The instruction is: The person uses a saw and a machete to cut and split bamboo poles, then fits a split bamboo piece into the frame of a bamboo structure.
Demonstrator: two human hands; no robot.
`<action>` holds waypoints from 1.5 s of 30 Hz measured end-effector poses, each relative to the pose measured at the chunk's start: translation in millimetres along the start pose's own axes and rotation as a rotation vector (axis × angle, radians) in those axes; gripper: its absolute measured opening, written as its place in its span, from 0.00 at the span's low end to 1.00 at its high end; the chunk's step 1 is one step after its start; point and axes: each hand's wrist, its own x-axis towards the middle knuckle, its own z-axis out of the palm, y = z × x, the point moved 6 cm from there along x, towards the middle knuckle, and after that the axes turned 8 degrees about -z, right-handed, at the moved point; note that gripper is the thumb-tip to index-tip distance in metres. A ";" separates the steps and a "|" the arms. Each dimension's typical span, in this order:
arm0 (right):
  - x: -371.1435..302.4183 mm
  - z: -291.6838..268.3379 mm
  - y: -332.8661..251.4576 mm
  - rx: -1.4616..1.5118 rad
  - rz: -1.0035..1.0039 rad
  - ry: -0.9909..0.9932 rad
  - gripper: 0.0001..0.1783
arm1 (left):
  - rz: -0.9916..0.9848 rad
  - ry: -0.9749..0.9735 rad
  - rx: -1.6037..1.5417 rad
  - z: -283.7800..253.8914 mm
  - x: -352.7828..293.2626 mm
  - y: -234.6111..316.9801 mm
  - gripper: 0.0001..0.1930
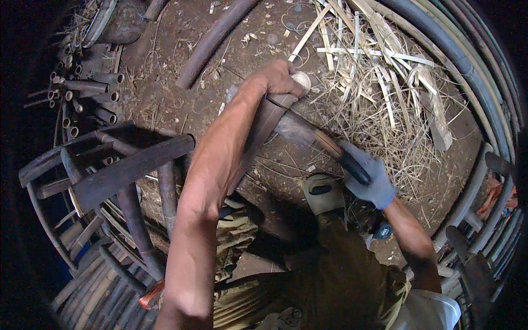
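My bare left hand (283, 80) is closed around the upper end of a dark split bamboo piece (258, 129), which slants down toward my legs. A round pale end (301, 82) shows beside its fingers; I cannot tell whether it belongs to the same piece. In a grey-blue glove, my right hand (369, 179) grips the black handle of a large knife (297, 130). Its broad, slightly blurred blade points up and left, close against the bamboo's edge. Whether blade and bamboo touch cannot be made out.
Pale bamboo strips and shavings (379, 93) heap at the right. A dark bamboo pole (214, 47) lies on the dirt ground beyond my left arm. At the left stands a bamboo frame (132, 170), with cut bamboo tubes (88, 86) behind. Long poles (467, 66) curve along the right rim.
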 end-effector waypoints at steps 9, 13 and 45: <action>-75.8 -18.5 5.9 -0.095 0.171 -0.214 0.41 | -0.047 -0.018 0.018 7.5 -6.7 -0.4 0.40; -93.5 -51.7 -19.3 0.002 0.131 -0.131 0.42 | -0.101 0.020 0.036 4.0 -14.5 -1.6 0.41; -13.5 -5.6 -17.5 0.099 0.120 0.047 0.37 | 0.375 0.528 -0.366 -52.6 -41.9 122.6 0.49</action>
